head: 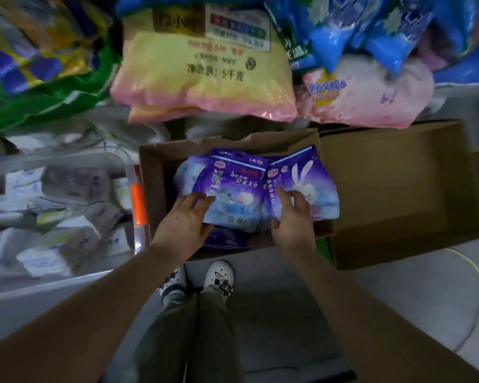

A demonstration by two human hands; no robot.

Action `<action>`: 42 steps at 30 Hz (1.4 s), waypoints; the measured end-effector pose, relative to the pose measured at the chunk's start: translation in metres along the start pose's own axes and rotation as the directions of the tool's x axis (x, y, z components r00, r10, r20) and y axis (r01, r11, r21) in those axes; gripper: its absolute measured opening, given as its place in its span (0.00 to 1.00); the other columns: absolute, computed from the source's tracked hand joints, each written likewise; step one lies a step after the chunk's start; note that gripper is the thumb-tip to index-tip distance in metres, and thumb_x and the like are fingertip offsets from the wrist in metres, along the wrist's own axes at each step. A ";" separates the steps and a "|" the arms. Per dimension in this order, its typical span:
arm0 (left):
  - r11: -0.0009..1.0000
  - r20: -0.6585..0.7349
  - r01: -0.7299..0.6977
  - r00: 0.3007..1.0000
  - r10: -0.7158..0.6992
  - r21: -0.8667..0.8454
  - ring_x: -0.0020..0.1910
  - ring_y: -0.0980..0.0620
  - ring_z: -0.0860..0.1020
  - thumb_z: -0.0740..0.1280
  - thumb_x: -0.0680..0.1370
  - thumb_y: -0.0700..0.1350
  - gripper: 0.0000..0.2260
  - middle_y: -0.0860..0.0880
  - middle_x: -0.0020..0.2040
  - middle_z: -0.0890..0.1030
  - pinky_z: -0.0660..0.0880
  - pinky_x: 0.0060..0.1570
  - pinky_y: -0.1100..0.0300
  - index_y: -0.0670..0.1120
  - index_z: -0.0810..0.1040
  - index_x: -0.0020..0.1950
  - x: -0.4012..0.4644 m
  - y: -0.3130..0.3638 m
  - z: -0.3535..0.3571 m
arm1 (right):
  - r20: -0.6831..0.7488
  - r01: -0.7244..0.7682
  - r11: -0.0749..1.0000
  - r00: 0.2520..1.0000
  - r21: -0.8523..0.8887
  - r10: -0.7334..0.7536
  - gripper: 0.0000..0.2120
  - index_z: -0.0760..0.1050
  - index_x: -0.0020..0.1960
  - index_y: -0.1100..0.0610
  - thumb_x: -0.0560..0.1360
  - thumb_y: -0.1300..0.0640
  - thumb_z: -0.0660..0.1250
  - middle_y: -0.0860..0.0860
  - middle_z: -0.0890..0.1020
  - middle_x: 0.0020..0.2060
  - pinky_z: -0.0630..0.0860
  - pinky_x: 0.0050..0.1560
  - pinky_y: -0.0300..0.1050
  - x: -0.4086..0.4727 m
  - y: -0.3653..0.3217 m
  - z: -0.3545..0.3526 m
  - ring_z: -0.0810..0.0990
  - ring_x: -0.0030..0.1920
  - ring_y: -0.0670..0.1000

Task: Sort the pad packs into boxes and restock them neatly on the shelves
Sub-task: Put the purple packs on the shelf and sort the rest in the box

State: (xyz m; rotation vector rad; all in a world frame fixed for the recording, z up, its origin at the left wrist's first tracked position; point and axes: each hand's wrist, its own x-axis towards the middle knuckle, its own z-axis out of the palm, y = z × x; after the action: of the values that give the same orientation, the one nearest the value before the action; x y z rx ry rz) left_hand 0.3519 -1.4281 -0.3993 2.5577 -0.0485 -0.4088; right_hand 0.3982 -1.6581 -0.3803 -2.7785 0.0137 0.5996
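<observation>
**Purple packs going into the first box, second box unfilled**

A grey floor [398, 286] in a dim stockroom carries two cardboard boxes side by side, with big soft bags heaped beyond them: a yellow-and-pink sack [205, 78] straight ahead of the hands, a pink bag [371, 98] and blue bags [357, 31] ahead and to the right

The left hand [186, 219] reaches into the nearer box [155, 189] and grips the lower left corner of a purple pad pack [233, 194], thumb under, fingers on its face. The right hand [291, 217] pinches the left edge of the rabbit-print pack [310, 189] just beside it, fingers curled round the side. Both packs stand tilted in the box, touching each other

Counting what shows: two packs in hand, at least one more behind the left-hand pack and one dark pack lying under the left hand's wrist side, so four or so; blur hides any exact total. Two boxes, and the larger box [398, 194] to the right of the right hand shows nothing inside. To the left of the left hand a clear bin [53, 283] holds a jumble of white and grey packs [56, 211], too many and too blurred to count

By my judgement the sorting is early: one box part filled, one waiting, the bin full, no shelf restocked in view
</observation>
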 end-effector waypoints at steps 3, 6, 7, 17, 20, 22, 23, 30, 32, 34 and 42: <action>0.998 0.079 0.051 0.995 -0.052 0.022 0.64 0.36 0.72 0.74 0.72 0.45 0.30 0.40 0.68 0.72 0.71 0.64 0.45 0.44 0.70 0.72 0.019 -0.023 0.037 | -0.109 -0.074 0.989 0.992 -0.131 0.060 0.38 0.59 0.78 0.51 0.73 0.59 0.71 0.63 0.61 0.74 0.61 0.72 0.64 0.032 0.024 0.020 0.58 0.75 0.64; 0.993 0.145 0.112 0.982 -0.117 0.038 0.69 0.36 0.66 0.74 0.73 0.48 0.35 0.39 0.73 0.65 0.64 0.70 0.47 0.44 0.63 0.76 0.047 -0.041 0.065 | -0.151 -0.136 0.956 0.984 -0.260 0.098 0.44 0.51 0.80 0.48 0.72 0.53 0.73 0.64 0.53 0.77 0.51 0.74 0.61 0.065 0.041 0.030 0.51 0.77 0.65; 0.990 0.153 0.141 0.978 -0.144 0.032 0.71 0.35 0.64 0.74 0.73 0.49 0.37 0.38 0.75 0.62 0.62 0.71 0.47 0.44 0.60 0.77 0.058 -0.046 0.072 | -0.158 -0.140 0.944 0.983 -0.299 0.096 0.46 0.49 0.80 0.48 0.72 0.51 0.74 0.64 0.51 0.78 0.48 0.75 0.61 0.076 0.046 0.033 0.48 0.78 0.65; 0.889 0.093 0.453 0.885 -0.457 0.060 0.69 0.36 0.62 0.75 0.69 0.58 0.51 0.40 0.74 0.59 0.66 0.64 0.42 0.45 0.46 0.79 0.115 -0.045 0.111 | -0.380 -0.216 0.812 0.925 -0.542 -0.008 0.52 0.52 0.79 0.48 0.65 0.53 0.80 0.63 0.61 0.75 0.70 0.60 0.63 0.122 0.077 0.063 0.64 0.72 0.67; 0.842 0.115 0.540 0.838 -0.534 -0.026 0.67 0.36 0.67 0.77 0.67 0.57 0.49 0.39 0.70 0.68 0.67 0.62 0.45 0.45 0.51 0.78 0.117 -0.040 0.110 | -0.385 -0.202 0.830 0.923 -0.520 -0.017 0.51 0.52 0.79 0.49 0.65 0.58 0.79 0.61 0.59 0.76 0.71 0.58 0.60 0.119 0.087 0.057 0.66 0.66 0.64; 0.828 0.109 0.537 0.843 -0.526 -0.161 0.61 0.35 0.74 0.77 0.68 0.52 0.39 0.38 0.62 0.77 0.70 0.57 0.49 0.44 0.60 0.72 0.117 -0.038 0.110 | -0.352 -0.173 0.868 0.936 -0.465 -0.002 0.51 0.52 0.80 0.50 0.66 0.62 0.78 0.62 0.55 0.78 0.69 0.61 0.60 0.117 0.086 0.047 0.65 0.67 0.65; 0.820 0.114 0.537 0.844 -0.525 -0.199 0.59 0.35 0.76 0.76 0.69 0.51 0.34 0.38 0.59 0.79 0.71 0.54 0.50 0.44 0.64 0.68 0.115 -0.035 0.107 | -0.309 -0.164 0.888 0.951 -0.429 0.027 0.51 0.50 0.80 0.51 0.67 0.63 0.76 0.62 0.53 0.78 0.68 0.63 0.60 0.115 0.084 0.038 0.63 0.69 0.65; 0.796 0.120 0.472 0.878 -0.463 -0.379 0.58 0.38 0.77 0.73 0.73 0.45 0.23 0.42 0.57 0.80 0.72 0.53 0.52 0.45 0.69 0.66 0.092 -0.020 0.066 | -0.207 -0.169 0.915 0.974 -0.367 0.097 0.41 0.50 0.79 0.45 0.75 0.64 0.68 0.60 0.63 0.71 0.76 0.55 0.54 0.083 0.063 0.008 0.73 0.60 0.62; 0.801 0.093 0.449 0.888 -0.451 -0.397 0.58 0.38 0.77 0.73 0.73 0.44 0.26 0.41 0.58 0.80 0.73 0.55 0.50 0.46 0.69 0.68 0.079 -0.020 0.046 | -0.074 -0.144 0.919 0.989 -0.368 0.125 0.36 0.53 0.79 0.46 0.77 0.59 0.67 0.59 0.68 0.67 0.75 0.55 0.53 0.063 0.049 -0.006 0.73 0.60 0.60; 0.799 0.085 0.439 0.891 -0.446 -0.410 0.58 0.37 0.77 0.74 0.72 0.44 0.27 0.40 0.58 0.79 0.73 0.57 0.47 0.47 0.69 0.69 0.063 -0.019 0.023 | -0.031 -0.116 0.924 0.993 -0.365 0.113 0.31 0.57 0.78 0.47 0.78 0.57 0.66 0.58 0.72 0.63 0.75 0.54 0.52 0.042 0.029 -0.025 0.74 0.60 0.59; 0.784 -0.005 0.454 0.864 -0.503 -0.424 0.54 0.35 0.79 0.70 0.74 0.46 0.27 0.39 0.56 0.81 0.74 0.51 0.48 0.46 0.67 0.72 -0.033 0.013 -0.101 | 0.079 0.051 0.946 0.997 -0.321 -0.028 0.25 0.64 0.75 0.45 0.80 0.56 0.63 0.55 0.78 0.61 0.73 0.53 0.46 -0.037 -0.060 -0.125 0.77 0.60 0.57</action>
State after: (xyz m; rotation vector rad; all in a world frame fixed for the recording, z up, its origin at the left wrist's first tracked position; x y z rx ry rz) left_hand 0.3516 -1.3833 -0.3019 2.1378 0.6826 -0.4011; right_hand 0.4188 -1.6390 -0.2400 -3.0590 -0.1712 0.7535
